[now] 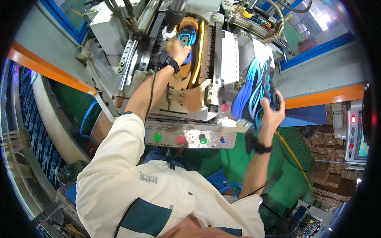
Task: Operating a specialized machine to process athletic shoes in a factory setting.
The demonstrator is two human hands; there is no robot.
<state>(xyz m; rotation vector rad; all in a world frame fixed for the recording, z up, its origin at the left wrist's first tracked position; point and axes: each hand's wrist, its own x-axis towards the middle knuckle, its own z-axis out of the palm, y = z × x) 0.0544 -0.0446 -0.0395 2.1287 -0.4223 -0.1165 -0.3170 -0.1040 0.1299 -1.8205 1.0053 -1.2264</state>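
My left hand (180, 52) reaches into the machine, against a blue strappy piece (191, 35) with a dark green middle that sits in a brown mould (186, 71). Its fingertips are smeared by motion, and I cannot tell whether they grip anything. A yellow strip (199, 51) runs along the mould's right side. To the right, my right hand (272, 115) is closed around the lower end of a bundle of blue and black straps (251, 89), which look like shoe uppers. The bundle stands upright beside the machine's right side, its strands fanned out.
The machine's front panel (188, 135) carries green, red and blue buttons below the mould. Metal rods (129, 67) and hoses (278, 23) flank the work space. A control box (357, 131) with lit buttons stands far right. Orange rails (51, 71) edge both sides.
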